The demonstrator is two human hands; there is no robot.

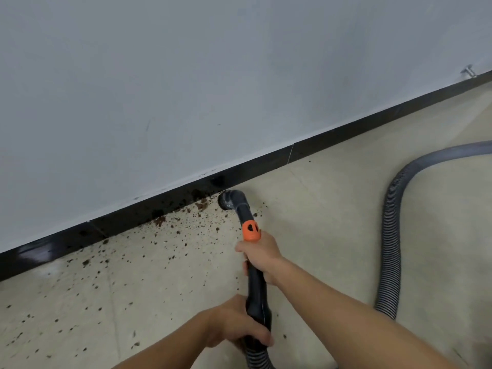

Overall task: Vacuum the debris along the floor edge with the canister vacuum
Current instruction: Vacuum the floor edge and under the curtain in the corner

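Brown debris [159, 221] lies scattered on the beige floor along the black baseboard [119, 217], thickest near the middle and thinning toward the lower left. A black vacuum wand [255, 275] with an orange collar [250, 230] ends in a round grey brush nozzle [231, 200] that rests on the floor at the baseboard, at the right end of the debris. My right hand [261, 255] grips the wand just below the orange collar. My left hand [235, 324] grips the wand's lower end where the ribbed hose joins it.
The grey ribbed hose [391, 235] loops across the floor on the right and runs off the right edge. A grey wall [186, 75] rises above the baseboard. A small metal door stop [469, 71] sits at the far right of the wall. The canister is out of view.
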